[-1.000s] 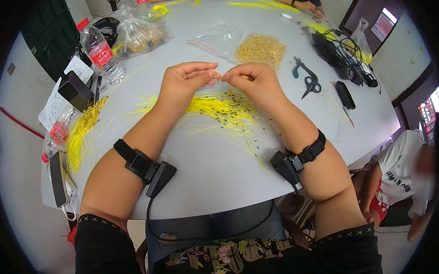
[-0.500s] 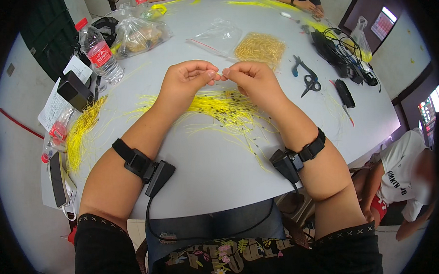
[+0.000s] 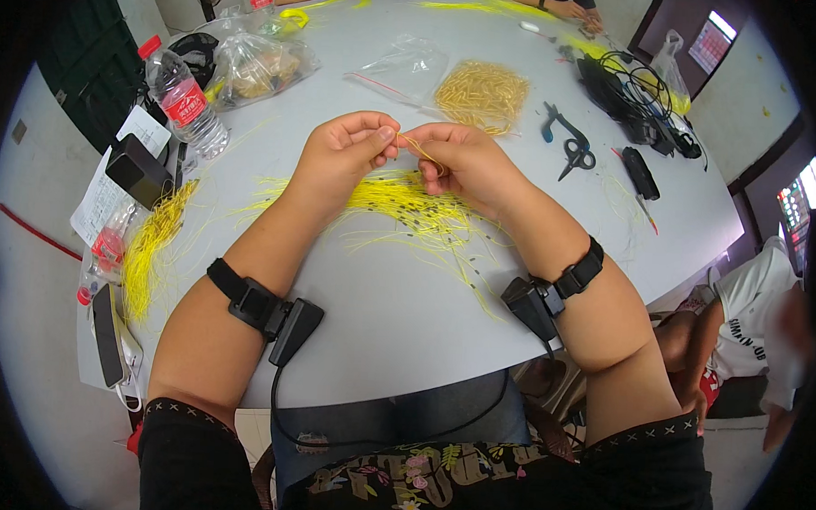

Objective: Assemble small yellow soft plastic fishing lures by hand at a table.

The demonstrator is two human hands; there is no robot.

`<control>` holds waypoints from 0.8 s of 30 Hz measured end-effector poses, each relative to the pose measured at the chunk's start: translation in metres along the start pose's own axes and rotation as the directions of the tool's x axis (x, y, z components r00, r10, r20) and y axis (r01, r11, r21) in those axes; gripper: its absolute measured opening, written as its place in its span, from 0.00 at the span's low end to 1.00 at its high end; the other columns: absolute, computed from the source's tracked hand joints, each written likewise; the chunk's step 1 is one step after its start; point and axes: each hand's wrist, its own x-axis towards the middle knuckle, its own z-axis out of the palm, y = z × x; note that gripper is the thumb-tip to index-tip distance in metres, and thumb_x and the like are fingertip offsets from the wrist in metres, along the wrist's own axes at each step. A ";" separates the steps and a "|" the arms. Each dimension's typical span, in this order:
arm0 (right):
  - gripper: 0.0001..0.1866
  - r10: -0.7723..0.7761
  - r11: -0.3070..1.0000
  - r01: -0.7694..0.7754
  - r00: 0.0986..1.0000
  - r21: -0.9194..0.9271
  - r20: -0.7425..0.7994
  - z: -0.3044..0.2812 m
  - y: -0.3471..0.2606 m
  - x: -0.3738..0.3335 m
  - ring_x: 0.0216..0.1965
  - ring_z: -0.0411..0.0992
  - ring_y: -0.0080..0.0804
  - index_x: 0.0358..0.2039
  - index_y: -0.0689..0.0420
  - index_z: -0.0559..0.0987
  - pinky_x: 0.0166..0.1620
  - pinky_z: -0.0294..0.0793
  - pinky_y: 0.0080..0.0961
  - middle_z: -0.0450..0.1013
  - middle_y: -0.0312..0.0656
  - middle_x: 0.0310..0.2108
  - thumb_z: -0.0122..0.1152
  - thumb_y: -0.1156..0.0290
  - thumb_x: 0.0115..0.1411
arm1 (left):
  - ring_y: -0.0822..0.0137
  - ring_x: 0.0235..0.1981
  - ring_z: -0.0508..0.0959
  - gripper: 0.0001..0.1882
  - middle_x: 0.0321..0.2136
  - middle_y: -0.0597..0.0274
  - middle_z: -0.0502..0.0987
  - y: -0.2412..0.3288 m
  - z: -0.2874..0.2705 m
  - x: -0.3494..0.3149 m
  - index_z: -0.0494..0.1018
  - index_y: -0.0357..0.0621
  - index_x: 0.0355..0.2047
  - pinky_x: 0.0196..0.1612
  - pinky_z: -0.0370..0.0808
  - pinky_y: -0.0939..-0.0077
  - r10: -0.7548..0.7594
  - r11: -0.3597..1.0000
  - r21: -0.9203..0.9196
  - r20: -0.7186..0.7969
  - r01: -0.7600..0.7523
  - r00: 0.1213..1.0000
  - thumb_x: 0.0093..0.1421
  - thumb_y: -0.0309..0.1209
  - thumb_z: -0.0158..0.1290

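Above the middle of the table, my left hand (image 3: pixel 347 154) and my right hand (image 3: pixel 472 165) meet with thumbs and fingers pinched. A thin yellow cord (image 3: pixel 418 148) runs between them and forms a small loop by my right fingers. My left fingertips grip its end; whatever small piece may be there is too tiny to make out. Just below the hands lies a spread bundle of yellow cords (image 3: pixel 401 201) dotted with small dark beads. Beyond them rests a clear bag of small gold tube-like pieces (image 3: pixel 482 94).
Scissors (image 3: pixel 578 155) and a black-handled tool (image 3: pixel 642 176) lie to the right, near tangled black cables (image 3: pixel 625 92). On the left are a water bottle (image 3: pixel 184 103), a black box (image 3: pixel 140 169) and another yellow cord bundle (image 3: pixel 147 255). Other people's hands (image 3: pixel 574 11) work at the far edge.
My right hand has turned and shifted slightly, its fingers curling lower. A yellow cord loop now shows between the hands. The seated person at right has shifted.
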 end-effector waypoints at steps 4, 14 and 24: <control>0.09 0.026 0.997 -0.029 0.999 0.076 0.037 0.001 -0.001 -0.002 0.21 0.64 0.15 0.38 0.58 0.77 0.26 0.66 0.12 0.67 0.29 0.20 0.58 0.68 0.59 | 0.76 0.33 0.72 0.07 0.32 0.63 0.76 0.001 0.001 0.000 0.71 0.38 0.39 0.41 0.70 0.85 -0.009 1.000 -0.003 0.029 0.009 1.000 0.62 0.28 0.51; 0.04 0.052 0.996 -0.055 0.997 0.070 0.052 0.000 0.001 0.000 0.22 0.64 0.13 0.31 0.56 0.77 0.27 0.68 0.13 0.68 0.28 0.22 0.59 0.70 0.59 | 0.76 0.34 0.72 0.07 0.34 0.63 0.76 0.002 0.002 -0.001 0.70 0.39 0.39 0.40 0.69 0.85 -0.005 0.998 -0.057 0.069 0.009 0.998 0.62 0.27 0.51; 0.05 -0.014 0.992 0.014 1.000 0.129 -0.004 -0.005 0.002 0.001 0.20 0.64 0.18 0.31 0.58 0.76 0.23 0.61 0.16 0.67 0.32 0.20 0.56 0.70 0.57 | 0.70 0.46 0.69 0.06 0.44 0.61 0.73 0.008 0.002 -0.001 0.69 0.46 0.39 0.46 0.67 0.74 -0.008 0.965 -0.261 0.058 0.023 0.998 0.64 0.32 0.48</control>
